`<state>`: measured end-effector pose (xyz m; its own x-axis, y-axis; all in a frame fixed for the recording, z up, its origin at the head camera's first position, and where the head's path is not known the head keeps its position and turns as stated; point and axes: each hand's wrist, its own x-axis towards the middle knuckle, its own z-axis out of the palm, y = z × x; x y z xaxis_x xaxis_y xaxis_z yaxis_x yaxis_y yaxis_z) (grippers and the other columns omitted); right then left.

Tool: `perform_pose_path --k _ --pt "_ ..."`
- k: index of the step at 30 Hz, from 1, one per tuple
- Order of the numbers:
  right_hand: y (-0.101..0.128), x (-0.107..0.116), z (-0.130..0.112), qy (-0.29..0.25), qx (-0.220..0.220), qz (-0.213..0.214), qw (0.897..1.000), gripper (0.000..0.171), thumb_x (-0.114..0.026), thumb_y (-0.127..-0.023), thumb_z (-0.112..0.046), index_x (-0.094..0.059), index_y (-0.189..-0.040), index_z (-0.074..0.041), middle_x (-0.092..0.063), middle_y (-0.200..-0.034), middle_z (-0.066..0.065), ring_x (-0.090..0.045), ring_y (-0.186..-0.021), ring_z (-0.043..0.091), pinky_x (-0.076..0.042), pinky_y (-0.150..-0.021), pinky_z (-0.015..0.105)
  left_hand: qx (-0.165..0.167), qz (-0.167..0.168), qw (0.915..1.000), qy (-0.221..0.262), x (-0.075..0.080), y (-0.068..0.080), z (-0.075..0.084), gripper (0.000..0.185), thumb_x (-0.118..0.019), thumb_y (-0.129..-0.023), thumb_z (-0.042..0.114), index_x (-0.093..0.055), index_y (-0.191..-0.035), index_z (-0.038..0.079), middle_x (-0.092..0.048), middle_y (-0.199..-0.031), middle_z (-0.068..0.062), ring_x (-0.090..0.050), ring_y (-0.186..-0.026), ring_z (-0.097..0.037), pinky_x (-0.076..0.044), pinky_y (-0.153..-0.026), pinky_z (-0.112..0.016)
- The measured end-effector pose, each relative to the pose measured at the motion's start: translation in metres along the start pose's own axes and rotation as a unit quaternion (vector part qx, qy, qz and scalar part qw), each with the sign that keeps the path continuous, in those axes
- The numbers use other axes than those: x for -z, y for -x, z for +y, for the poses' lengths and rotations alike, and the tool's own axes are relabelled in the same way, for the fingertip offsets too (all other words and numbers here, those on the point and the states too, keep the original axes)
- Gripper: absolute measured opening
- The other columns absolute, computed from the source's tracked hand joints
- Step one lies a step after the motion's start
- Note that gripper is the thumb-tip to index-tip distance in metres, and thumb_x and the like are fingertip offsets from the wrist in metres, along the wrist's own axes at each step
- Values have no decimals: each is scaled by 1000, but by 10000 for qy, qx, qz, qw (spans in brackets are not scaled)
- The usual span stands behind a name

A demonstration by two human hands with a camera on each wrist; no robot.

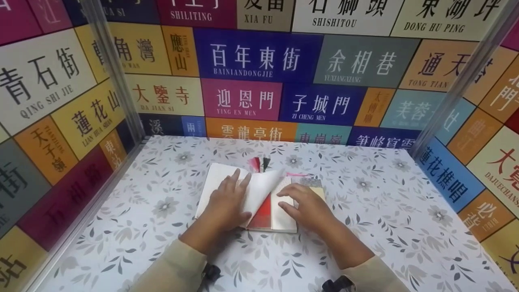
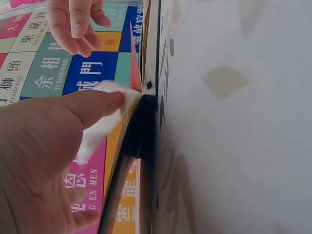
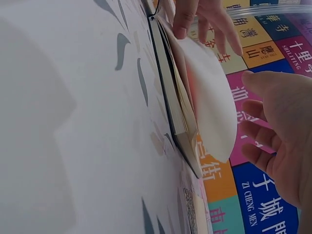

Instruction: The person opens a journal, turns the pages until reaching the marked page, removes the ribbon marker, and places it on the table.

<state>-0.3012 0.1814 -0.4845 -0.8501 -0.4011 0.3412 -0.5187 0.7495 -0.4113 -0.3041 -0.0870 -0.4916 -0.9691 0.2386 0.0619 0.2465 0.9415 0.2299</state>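
An open book (image 1: 284,219) lies on the flowered tabletop. One of its white leaves (image 1: 263,190) stands raised and curved between the two sides, with a red page (image 1: 260,213) showing below it. My left hand (image 1: 229,200) rests over the left side, fingers spread, its thumb near the spine. In the left wrist view the left thumb (image 2: 105,107) touches the paper by the dark cover edge. My right hand (image 1: 306,205) hovers above the right page with loosely bent fingers, holding nothing. The right wrist view shows this hand (image 3: 282,131) apart from the lifted leaf (image 3: 212,97).
Pink and dark green tassels (image 1: 265,163) stick out past the book's top edge. A grey and tan flat item (image 1: 314,186) lies partly under the right hand. Panels with street names (image 1: 259,56) enclose the table at the back and both sides.
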Motion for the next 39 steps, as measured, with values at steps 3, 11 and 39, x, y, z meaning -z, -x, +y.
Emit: perform_pose_path --k 3,11,39 --pt "0 0 0 0 -96 -87 9999 26 -77 -100 -34 -75 -126 -29 -71 -131 -7 -66 -131 19 -55 -115 42 -141 -131 9997 -146 1 1 1 96 -78 -94 42 -21 -171 41 -10 -183 -5 -14 -168 -41 -34 -129 -66" --pt "-2 -2 1 -78 -396 -408 9984 31 -77 -100 -37 -72 -130 -34 -69 -139 -9 -64 -137 19 -54 -118 45 -131 -660 9976 151 4 6 1 62 -66 -104 38 -42 -158 56 -17 -182 8 -10 -170 -33 -25 -134 -62" --pt "-59 -29 -16 330 -527 -2046 9769 57 -74 -98 -49 -61 -151 -31 -63 -152 -6 -54 -148 23 -46 -125 51 -4 -742 9971 144 -1 -1 -4 75 -77 -95 43 -45 -163 37 -29 -179 -2 -18 -168 -36 -29 -131 -66"
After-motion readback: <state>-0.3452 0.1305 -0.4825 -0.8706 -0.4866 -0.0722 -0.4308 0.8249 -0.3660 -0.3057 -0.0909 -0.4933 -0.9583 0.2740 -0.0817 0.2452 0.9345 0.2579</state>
